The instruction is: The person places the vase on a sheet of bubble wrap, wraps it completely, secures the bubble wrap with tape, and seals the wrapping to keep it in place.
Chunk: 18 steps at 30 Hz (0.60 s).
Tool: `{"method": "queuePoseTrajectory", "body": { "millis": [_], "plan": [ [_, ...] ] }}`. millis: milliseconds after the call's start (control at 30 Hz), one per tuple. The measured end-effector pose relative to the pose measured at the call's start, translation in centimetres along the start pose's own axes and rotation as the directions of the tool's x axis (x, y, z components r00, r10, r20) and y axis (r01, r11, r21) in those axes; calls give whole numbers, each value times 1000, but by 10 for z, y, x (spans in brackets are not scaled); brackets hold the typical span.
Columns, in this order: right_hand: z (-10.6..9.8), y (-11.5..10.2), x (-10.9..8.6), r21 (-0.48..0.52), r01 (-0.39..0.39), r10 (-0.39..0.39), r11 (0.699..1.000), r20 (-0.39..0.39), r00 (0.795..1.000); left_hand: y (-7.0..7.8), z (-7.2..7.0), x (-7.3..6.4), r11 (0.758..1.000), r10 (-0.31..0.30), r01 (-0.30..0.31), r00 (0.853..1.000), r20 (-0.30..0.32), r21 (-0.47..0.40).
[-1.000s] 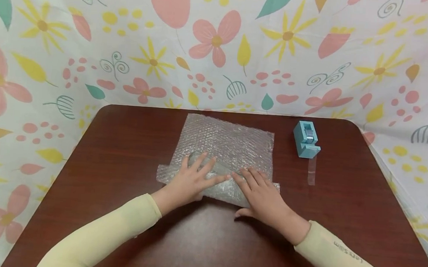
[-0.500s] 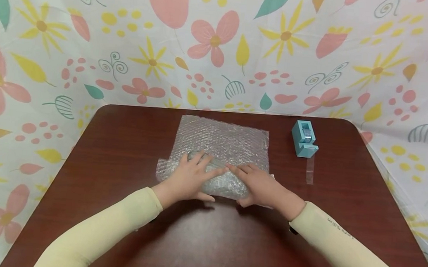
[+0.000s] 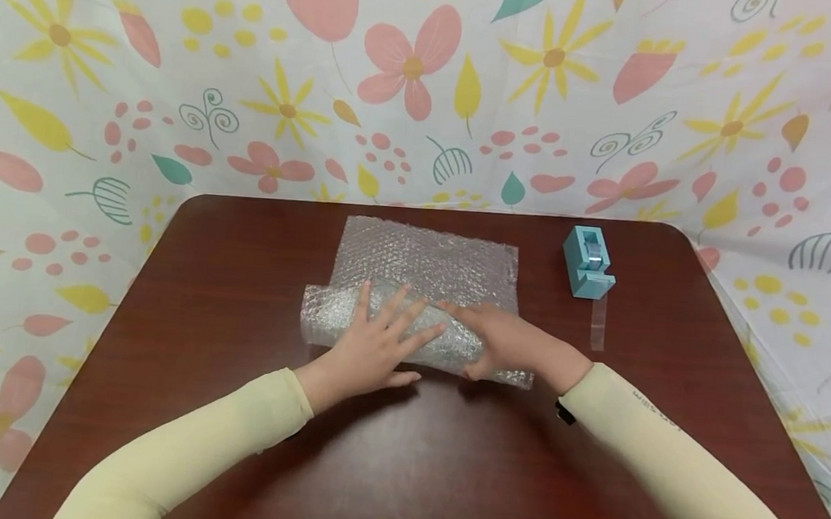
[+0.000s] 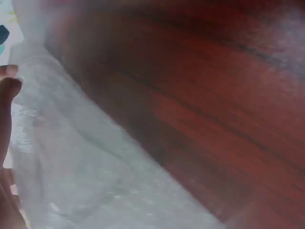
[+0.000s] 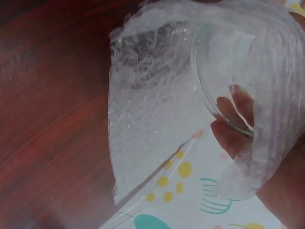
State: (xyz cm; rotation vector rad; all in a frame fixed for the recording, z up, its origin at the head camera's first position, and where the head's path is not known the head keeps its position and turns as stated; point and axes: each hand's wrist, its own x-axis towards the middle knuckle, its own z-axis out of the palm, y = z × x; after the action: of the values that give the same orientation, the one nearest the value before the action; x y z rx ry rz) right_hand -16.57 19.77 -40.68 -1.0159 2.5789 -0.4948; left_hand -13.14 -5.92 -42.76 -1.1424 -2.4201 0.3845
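Note:
A sheet of clear bubble wrap [image 3: 426, 260] lies on the table, its near part rolled around a clear glass object. In the right wrist view a round glass rim [image 5: 202, 88] shows inside the open end of the roll. My left hand [image 3: 373, 341] rests on the roll with its fingers spread over the top. At the roll's right end my right hand [image 3: 514, 343] grips, thumb on the near side and fingers over the far side. Curled fingers [image 5: 233, 136] show by the glass rim. The rest of the glass is hidden by the wrap and hands.
A light blue tape dispenser [image 3: 589, 264] stands at the back right of the brown table [image 3: 401, 467]. A strip of clear tape [image 3: 598, 324] hangs from it toward the near side. Behind the table is a flower-patterned cloth [image 3: 408, 154].
Both hands have rolled the near part of the bubble wrap a little away from me. My right hand has gone from lying flat with fingers extended to gripping the roll's right end.

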Motion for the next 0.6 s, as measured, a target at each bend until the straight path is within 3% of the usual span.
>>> {"method": "queuePoseTrajectory", "body": {
  "millis": [167, 467, 600],
  "plan": [
    [-5, 7, 4, 65, 21, -23, 998, 31, 999, -5, 6, 2, 1000, 5, -5, 999, 49, 6],
    [-14, 19, 12, 198, -36, 12, 979, 125, 992, -10, 12, 16, 997, -45, 46, 999, -3, 63],
    [-13, 21, 14, 230, -56, 20, 972, 157, 987, -10, 11, 17, 997, -44, 43, 999, 16, 70]
  ]
}}
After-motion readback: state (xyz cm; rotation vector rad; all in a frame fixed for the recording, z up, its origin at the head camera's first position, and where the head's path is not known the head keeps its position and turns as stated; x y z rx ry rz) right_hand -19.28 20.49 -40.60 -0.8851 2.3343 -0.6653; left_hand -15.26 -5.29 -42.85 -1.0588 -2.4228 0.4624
